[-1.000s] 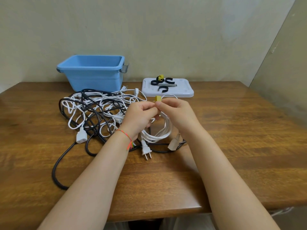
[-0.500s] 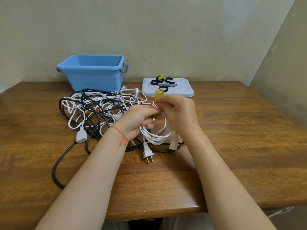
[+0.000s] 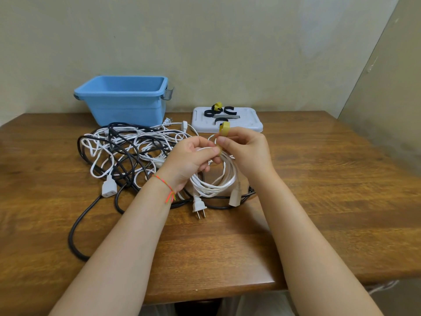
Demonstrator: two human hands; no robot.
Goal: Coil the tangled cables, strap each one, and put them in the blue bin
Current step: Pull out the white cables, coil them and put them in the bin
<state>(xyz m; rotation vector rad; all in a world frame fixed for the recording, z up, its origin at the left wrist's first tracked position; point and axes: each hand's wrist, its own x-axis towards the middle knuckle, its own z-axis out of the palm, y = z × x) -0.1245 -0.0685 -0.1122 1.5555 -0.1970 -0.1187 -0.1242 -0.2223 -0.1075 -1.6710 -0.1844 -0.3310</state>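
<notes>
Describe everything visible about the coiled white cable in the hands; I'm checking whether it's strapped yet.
The coiled white power cable is wound into several loose loops, held above the brown wooden table. The left hand grips its top; the right hand pinches a yellow fabric strap there, its end still sticking up, unfastened. A white two-pin plug and a pale connector dangle below.
</notes>
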